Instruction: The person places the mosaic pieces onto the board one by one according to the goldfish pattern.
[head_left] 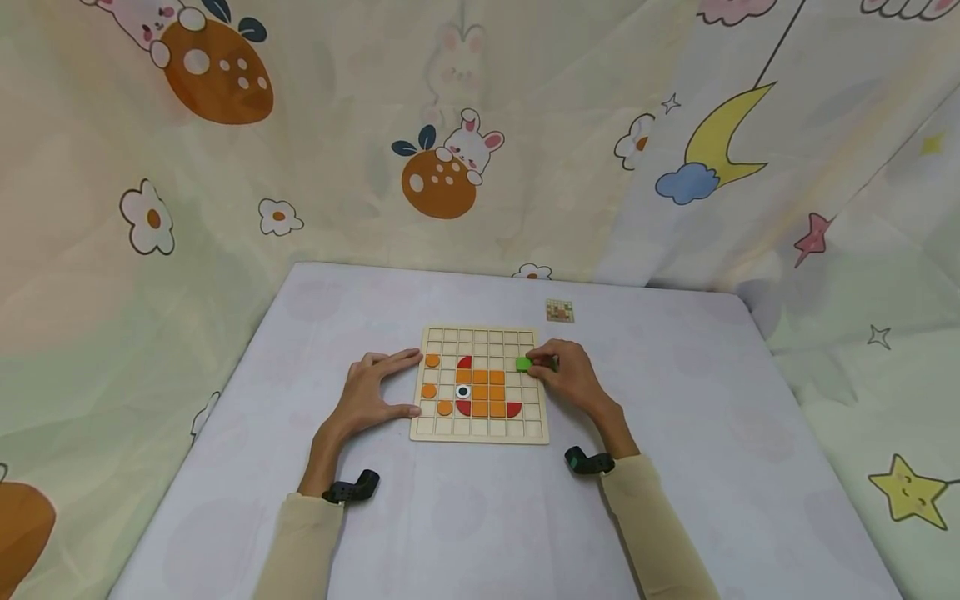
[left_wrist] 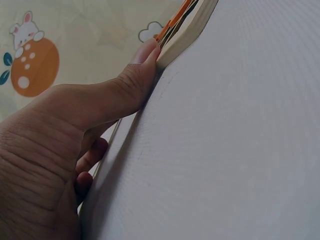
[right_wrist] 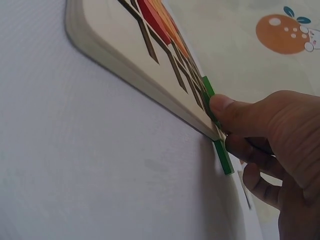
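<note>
A wooden grid board [head_left: 442, 430] lies on the table. My left hand [head_left: 364, 394] touches its left side with thumb and fingertips spread; in the left wrist view the thumb [left_wrist: 125, 85] presses against the board edge [left_wrist: 187, 37]. Over the right side of the grid, my right hand [head_left: 572, 375] pinches a green tile [head_left: 523, 364]. More green shows past the fingers in the right wrist view; whether it is a second tile I cannot tell. On the board sit orange square tiles [head_left: 489, 392], red rounded tiles [head_left: 513, 409] and a white-and-black eye tile [head_left: 463, 391].
Three orange round tiles [head_left: 428, 390] sit along the board's left part. A small printed pattern card [head_left: 559, 311] lies behind the board, at its right. White cloth covers the table [head_left: 465, 517], and a patterned curtain [head_left: 330, 167] hangs behind.
</note>
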